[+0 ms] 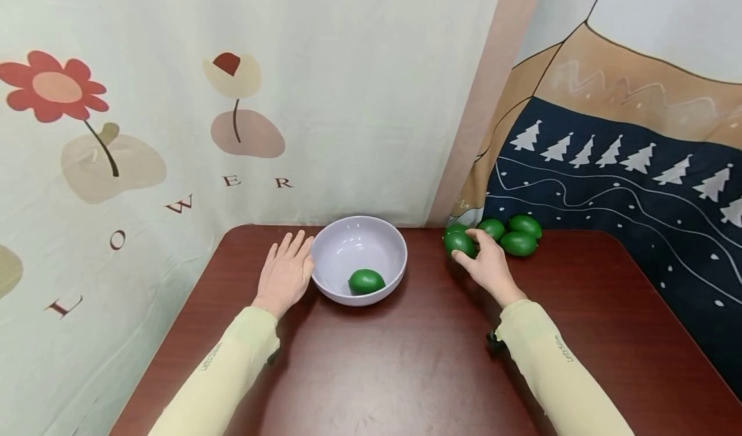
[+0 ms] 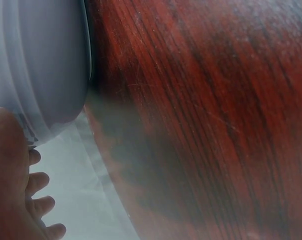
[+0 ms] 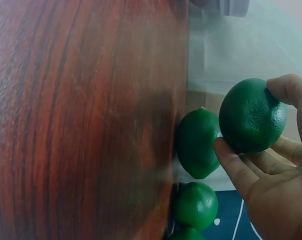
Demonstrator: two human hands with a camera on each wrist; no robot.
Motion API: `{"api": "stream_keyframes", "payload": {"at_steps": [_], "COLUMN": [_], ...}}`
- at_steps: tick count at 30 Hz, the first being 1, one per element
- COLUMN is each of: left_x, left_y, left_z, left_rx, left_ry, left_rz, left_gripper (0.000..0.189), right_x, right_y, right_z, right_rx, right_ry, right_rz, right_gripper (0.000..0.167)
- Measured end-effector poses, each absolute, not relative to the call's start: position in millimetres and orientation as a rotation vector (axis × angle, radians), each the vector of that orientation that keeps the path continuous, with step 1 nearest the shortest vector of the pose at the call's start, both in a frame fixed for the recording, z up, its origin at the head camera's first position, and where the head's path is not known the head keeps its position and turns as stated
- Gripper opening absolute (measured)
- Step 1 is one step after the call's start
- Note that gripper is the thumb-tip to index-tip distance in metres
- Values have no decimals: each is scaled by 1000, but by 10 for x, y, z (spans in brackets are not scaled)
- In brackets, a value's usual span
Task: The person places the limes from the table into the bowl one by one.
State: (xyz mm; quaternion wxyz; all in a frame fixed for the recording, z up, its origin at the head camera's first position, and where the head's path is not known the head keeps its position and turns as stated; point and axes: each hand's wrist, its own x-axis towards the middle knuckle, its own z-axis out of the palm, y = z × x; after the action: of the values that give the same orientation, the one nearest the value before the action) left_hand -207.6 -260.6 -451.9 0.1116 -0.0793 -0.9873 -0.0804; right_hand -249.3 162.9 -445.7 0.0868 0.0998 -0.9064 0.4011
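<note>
A pale lilac bowl [image 1: 330, 255] stands at the back of the table, with one green lime [image 1: 367, 282] lying inside it. My left hand [image 1: 284, 274] is beside the bowl with straight fingers, its thumb side touching the bowl's left wall. In the left wrist view the thumb [image 2: 6, 135] lies against the outside of the bowl [image 2: 46, 65]. Between thumb and fingers, my right hand [image 1: 491, 268] pinches a lime [image 1: 459, 245]. The right wrist view shows this held lime [image 3: 252, 116] raised off the table, in front of another lime [image 3: 197, 145].
More limes [image 1: 520, 243] sit in a cluster at the table's back edge, right of the bowl. Behind the brown wooden table [image 1: 382, 365] hangs a printed curtain [image 1: 359, 101]. A dark blue cloth with white trees [image 1: 608, 152] hangs at the right.
</note>
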Motion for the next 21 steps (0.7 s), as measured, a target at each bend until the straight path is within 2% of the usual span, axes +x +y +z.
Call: {"api": "stream_keyframes", "payload": {"at_steps": [21], "left_x": [-2076], "left_y": [-2593], "left_z": [-4507], "left_rx": [-224], "left_ry": [-2919], "left_rz": [-243], "left_gripper": [54], "right_x": [-2454], "right_y": [1505], "right_z": [-4359], "right_rx": [304], "right_ry": [-2633], "right_rz": [1345], "right_gripper": [56]}}
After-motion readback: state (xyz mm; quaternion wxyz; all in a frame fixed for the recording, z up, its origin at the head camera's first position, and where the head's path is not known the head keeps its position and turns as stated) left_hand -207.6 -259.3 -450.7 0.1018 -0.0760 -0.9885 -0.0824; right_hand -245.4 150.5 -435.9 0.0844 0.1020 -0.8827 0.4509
